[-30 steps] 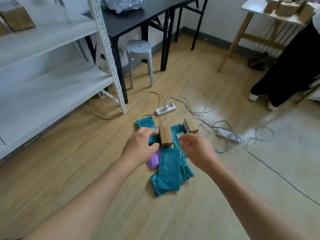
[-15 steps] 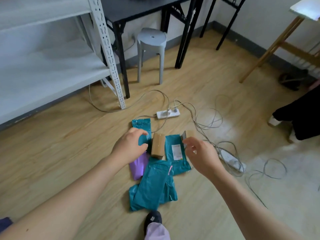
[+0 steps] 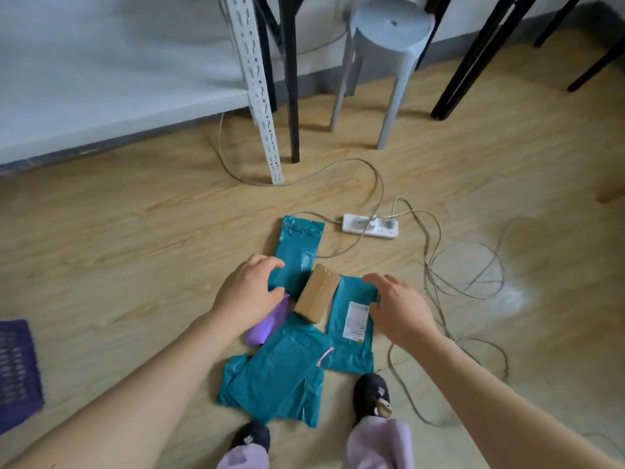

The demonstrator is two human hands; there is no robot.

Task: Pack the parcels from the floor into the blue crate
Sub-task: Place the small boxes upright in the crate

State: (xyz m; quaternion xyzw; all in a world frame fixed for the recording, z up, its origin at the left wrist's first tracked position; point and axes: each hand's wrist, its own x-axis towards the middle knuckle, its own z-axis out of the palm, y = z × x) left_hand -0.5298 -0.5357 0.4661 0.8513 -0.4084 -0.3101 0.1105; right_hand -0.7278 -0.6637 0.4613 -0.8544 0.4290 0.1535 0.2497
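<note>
1. Wood floor (image 3: 135,231) w/ white shelving upright (image 3: 260,96), grey stool (image 3: 389,32), power strip (image 3: 370,226) and loose cables; parcels lie in a heap right in front of the person's shoes.
2. Step in hand, I'd say: reach for the first pick; nothing lifted yet; what looks like the blue crate (image 3: 17,370) sits well apart at the left edge.
3. Left hand (image 3: 248,292) hovers over the purple parcel (image 3: 267,323) and far teal bag (image 3: 297,245), fingers apart and lightly curved, clamped on nothing; contact can't be told.
4. Right hand (image 3: 399,306) is over the edge of the labelled teal bag (image 3: 351,346), fingers spread, no grip seen.
5. Cardboard box (image 3: 318,292) lies between the hands, partly on the bags; long axis runs away from the person, far end tipped a bit right.
6. Front teal bag (image 3: 277,377) lies on the diagonal, pointing far-right.
7. Next move prob. needs both hands to close in on the box's long sides, then lift and swing left to the crate; slick bags under it may slide.
</note>
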